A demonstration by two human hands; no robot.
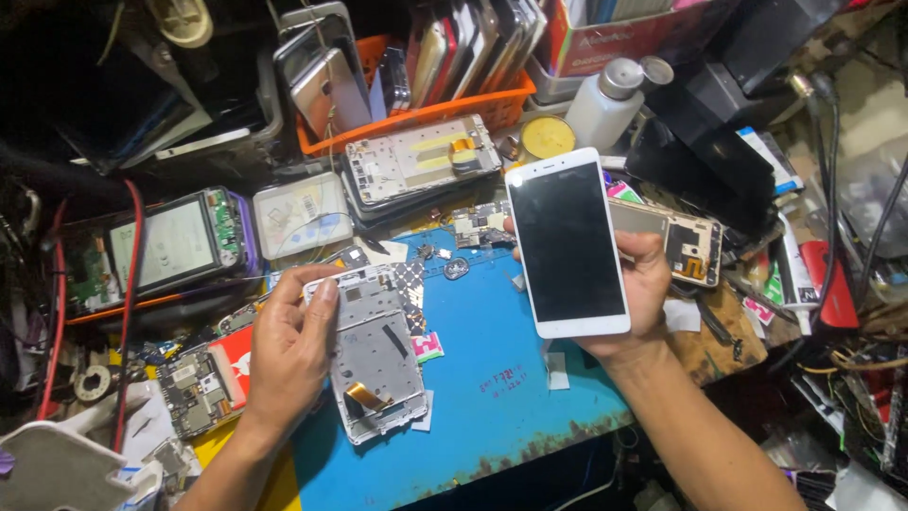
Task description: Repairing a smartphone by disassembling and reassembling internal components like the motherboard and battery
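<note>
My right hand (648, 289) holds a white phone screen panel (566, 241) upright, its black glass facing me, above the right side of the blue work mat (482, 364). My left hand (288, 345) grips the left edge of a white phone frame (378, 355) lying on the mat, its inner metal side up with an orange flex cable near the bottom. Small loose parts and a circuit board (473, 227) lie at the far edge of the mat.
An orange basket (430, 112) of phones stands at the back, with an opened phone frame (416, 161) in front of it. A white bottle (605, 104), a yellow tin (547, 137), an opened phone (170, 241) at left and cables at right crowd the bench.
</note>
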